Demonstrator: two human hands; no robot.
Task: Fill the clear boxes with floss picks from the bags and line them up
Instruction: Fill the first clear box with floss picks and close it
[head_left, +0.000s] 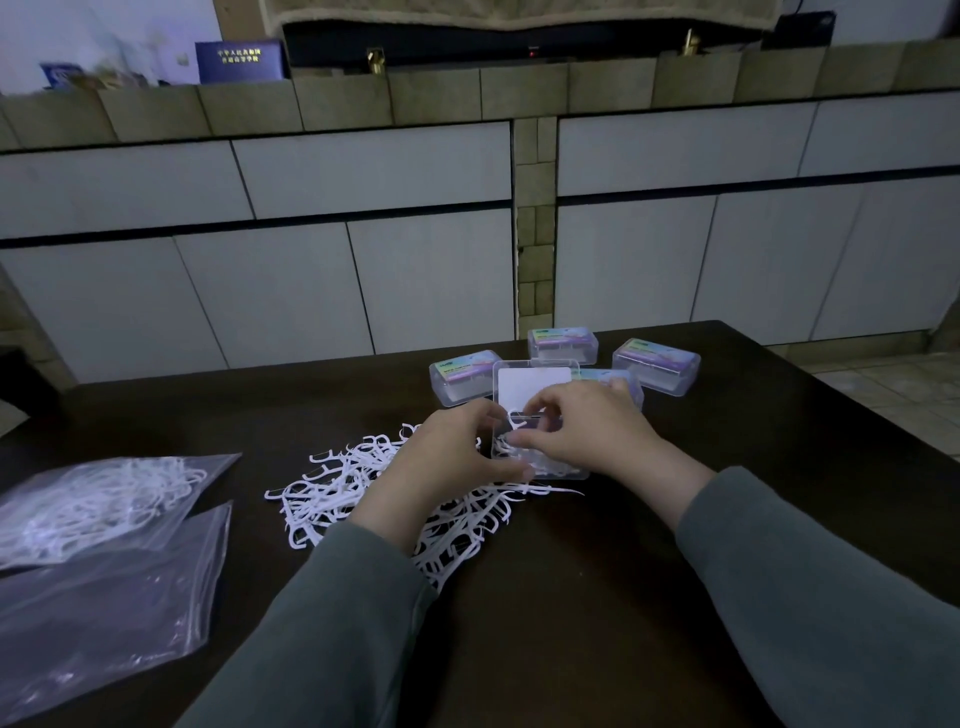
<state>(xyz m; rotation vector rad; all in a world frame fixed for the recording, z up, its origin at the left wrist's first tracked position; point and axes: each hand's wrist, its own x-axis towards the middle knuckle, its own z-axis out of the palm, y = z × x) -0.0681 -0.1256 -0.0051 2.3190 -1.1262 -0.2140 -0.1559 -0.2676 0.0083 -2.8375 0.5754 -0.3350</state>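
Dark table (649, 571): both hands' grips apparently pinch floss picks (519, 418) above open clear box (540, 415).

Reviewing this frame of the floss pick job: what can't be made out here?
- Head view: how full the open clear box is; the left hand and right hand cover it.
- Label text on the closed boxes: too small, blurred.
- The fourth closed box: mostly behind the open lid.
- Lower bag: cut by the left edge; contents unclear.
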